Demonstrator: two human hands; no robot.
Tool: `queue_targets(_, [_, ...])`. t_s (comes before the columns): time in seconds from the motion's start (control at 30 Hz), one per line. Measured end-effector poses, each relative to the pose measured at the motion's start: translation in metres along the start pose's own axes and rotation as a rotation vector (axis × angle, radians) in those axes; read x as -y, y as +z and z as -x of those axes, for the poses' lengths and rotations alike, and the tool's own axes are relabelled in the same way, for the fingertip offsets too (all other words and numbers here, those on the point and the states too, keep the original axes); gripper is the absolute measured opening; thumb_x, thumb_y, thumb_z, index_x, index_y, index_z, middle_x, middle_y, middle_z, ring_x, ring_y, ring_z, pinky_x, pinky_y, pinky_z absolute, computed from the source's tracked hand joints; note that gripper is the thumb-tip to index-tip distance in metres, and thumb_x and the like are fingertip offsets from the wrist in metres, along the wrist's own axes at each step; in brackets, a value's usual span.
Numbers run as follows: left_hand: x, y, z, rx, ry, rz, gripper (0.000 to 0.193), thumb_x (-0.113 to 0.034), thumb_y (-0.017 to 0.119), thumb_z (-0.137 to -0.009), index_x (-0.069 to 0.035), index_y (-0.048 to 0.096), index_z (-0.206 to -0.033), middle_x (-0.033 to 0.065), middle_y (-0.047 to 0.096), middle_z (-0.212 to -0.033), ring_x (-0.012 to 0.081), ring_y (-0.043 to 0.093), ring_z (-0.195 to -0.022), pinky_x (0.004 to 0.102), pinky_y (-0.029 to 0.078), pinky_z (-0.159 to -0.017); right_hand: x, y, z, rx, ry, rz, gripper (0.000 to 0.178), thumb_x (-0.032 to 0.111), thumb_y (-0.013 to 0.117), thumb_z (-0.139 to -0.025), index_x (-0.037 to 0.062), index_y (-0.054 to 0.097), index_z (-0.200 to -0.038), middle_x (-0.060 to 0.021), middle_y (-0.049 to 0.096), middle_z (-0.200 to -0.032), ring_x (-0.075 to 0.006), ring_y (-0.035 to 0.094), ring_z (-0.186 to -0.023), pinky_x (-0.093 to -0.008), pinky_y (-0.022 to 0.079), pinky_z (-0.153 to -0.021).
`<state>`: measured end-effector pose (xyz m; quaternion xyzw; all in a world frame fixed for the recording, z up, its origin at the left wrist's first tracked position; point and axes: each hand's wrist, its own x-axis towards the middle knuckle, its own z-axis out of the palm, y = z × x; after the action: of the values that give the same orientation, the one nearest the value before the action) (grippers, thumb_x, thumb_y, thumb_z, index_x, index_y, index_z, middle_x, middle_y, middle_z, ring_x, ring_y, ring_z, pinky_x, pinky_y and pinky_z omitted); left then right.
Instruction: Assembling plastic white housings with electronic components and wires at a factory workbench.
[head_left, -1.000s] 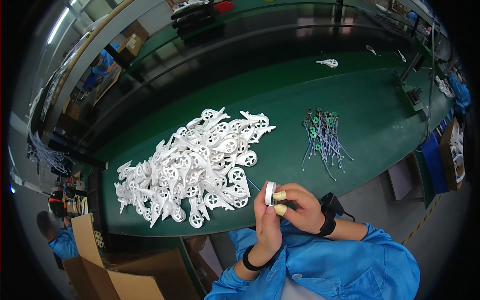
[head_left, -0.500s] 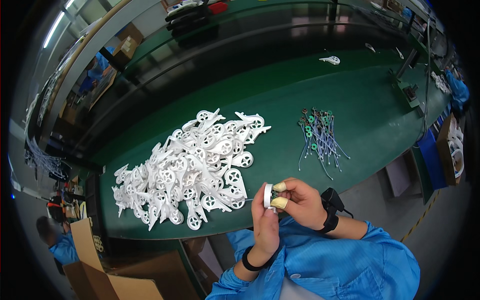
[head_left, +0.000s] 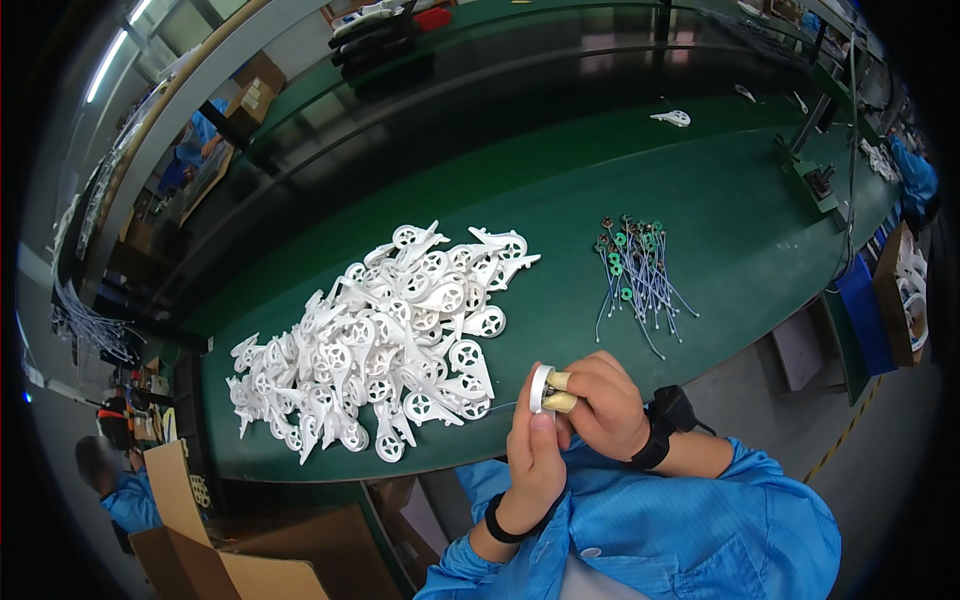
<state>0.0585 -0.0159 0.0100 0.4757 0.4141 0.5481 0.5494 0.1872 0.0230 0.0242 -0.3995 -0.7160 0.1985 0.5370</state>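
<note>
Above the table's near edge, my left hand (head_left: 532,460) is closed around a white plastic housing (head_left: 542,388) with a round rim, held on edge. My right hand (head_left: 606,410) has yellowish finger covers on thumb and forefinger. Those two tips are pinched together and pushed against the housing's open side. A small green part between them is mostly hidden now. One thin wire (head_left: 503,406) runs out to the left from my left fingers. Left of my hands lies a large heap of white wheel-ended plastic housings (head_left: 400,320).
A bunch of thin wires with green and brown discs (head_left: 632,265) lies right of the heap on the green table (head_left: 560,310). A single white part (head_left: 672,118) lies farther back. An open cardboard box (head_left: 270,575) stands below at left. A metal fixture (head_left: 818,182) is at the right edge.
My right fingertips have moved closer into the housing, and the green part between them is now mostly covered. The housing has turned and shifted slightly. My left hand keeps its hold.
</note>
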Motion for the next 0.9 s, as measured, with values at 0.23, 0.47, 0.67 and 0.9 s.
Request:
queue_targets(0.23, [0.0,-0.004,0.0,-0.052,0.1,-0.316,0.045,-0.022,0.037,-0.102,0.007,0.04,-0.136,0.0088,0.061,-0.083,0.0112,0.053,-0.06,0.0242,0.043,-0.054,0.002,-0.003,-0.006,0.065,-0.102,0.042,0.026,-0.006,0.067,-0.068,-0.0005,0.061,-0.093,-0.0124,0.062,-0.088,-0.0297,0.057,-0.074,-0.0366,0.045,-0.066])
queue_targets(0.47, [-0.008,-0.005,0.002,-0.029,0.093,-0.481,0.046,-0.026,0.038,-0.102,0.008,0.041,-0.133,0.0114,0.061,-0.076,0.0159,0.059,-0.062,0.0282,0.047,-0.057,0.001,-0.007,-0.011,0.162,-0.066,-0.009,0.025,-0.006,0.064,-0.07,-0.0017,0.058,-0.095,-0.0136,0.06,-0.088,-0.0317,0.057,-0.075,-0.0386,0.046,-0.068])
queue_targets(0.67, [0.007,-0.008,0.002,-0.047,0.124,-0.571,0.047,-0.027,0.037,-0.102,0.007,0.039,-0.134,0.0113,0.06,-0.076,0.0166,0.059,-0.062,0.0294,0.047,-0.057,0.0,-0.002,-0.009,0.189,0.018,-0.072,0.018,-0.006,0.061,-0.073,-0.0015,0.057,-0.09,-0.0142,0.059,-0.085,-0.0325,0.056,-0.076,-0.0389,0.046,-0.067])
queue_targets(0.9, [-0.002,-0.004,-0.002,-0.066,0.138,-0.443,0.044,-0.03,0.034,-0.103,0.005,0.044,-0.127,0.0083,0.057,-0.073,0.0137,0.056,-0.058,0.0272,0.046,-0.052,0.002,0.004,-0.006,0.191,0.088,-0.074,0.018,-0.004,0.056,-0.073,-0.0002,0.056,-0.091,-0.0133,0.054,-0.081,-0.0331,0.051,-0.075,-0.0403,0.044,-0.071])
